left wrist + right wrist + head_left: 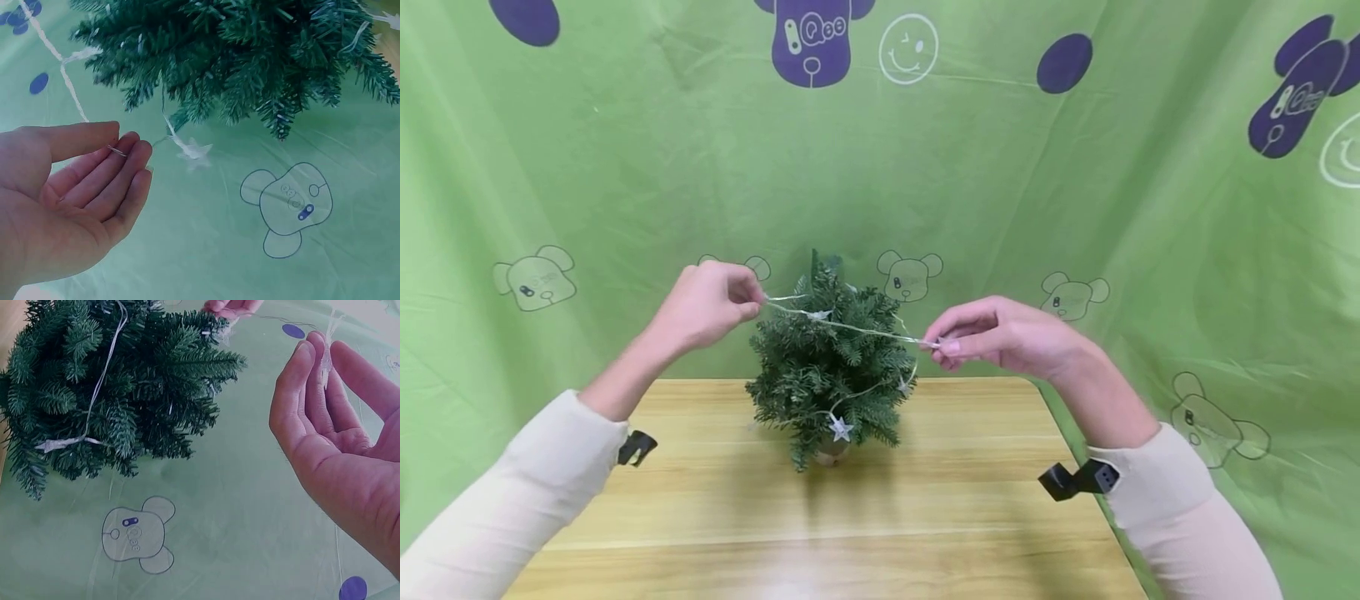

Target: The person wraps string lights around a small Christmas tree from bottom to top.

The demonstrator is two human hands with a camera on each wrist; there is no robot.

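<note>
wooden table (715,508) is occupied by a small green tree (829,367), set near its far edge. a thin wire light string (857,331) (fitted with white stars) is held taut across the tree's upper part. one end is pinched by the left hand (703,304) at thumb and fingertips; the other is pinched by the right hand (1000,335), its remaining fingers loosely extended.

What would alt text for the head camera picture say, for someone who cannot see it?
Two hands, the left hand and right hand, each pinch a thin string of star lights stretched across a small green tree. The tree stands on a wooden table before a green cartoon-print cloth.
</note>
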